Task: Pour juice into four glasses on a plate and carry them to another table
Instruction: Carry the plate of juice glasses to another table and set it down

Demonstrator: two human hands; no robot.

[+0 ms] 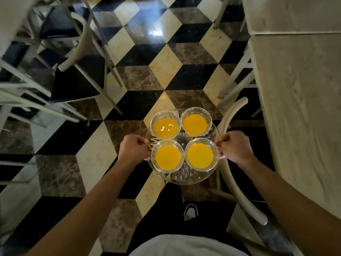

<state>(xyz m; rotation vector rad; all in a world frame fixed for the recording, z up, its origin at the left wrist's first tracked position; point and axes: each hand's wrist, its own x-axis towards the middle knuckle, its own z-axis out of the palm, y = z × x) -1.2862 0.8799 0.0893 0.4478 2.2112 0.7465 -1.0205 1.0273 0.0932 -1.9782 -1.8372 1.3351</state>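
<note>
From my head camera I look down on a clear glass plate (186,179) that I hold in the air above the chequered floor (166,58). My left hand (133,149) is clamped on the plate's left edge, fingers curled round the rim, and my right hand (234,146) is closed the same way on its right edge, so my hands sit apart with the plate between them. Four glasses of orange juice stand on the plate, packed close in a square: the far-left glass (166,125), the far-right glass (196,121), the near-left glass (168,157) and the near-right glass (200,155). Right of the plate runs a pale stone table (299,89), with a chair back (232,163) curving just beside my right hand. Left of the plate, well apart, stand chairs with dark seats (77,80).
</note>
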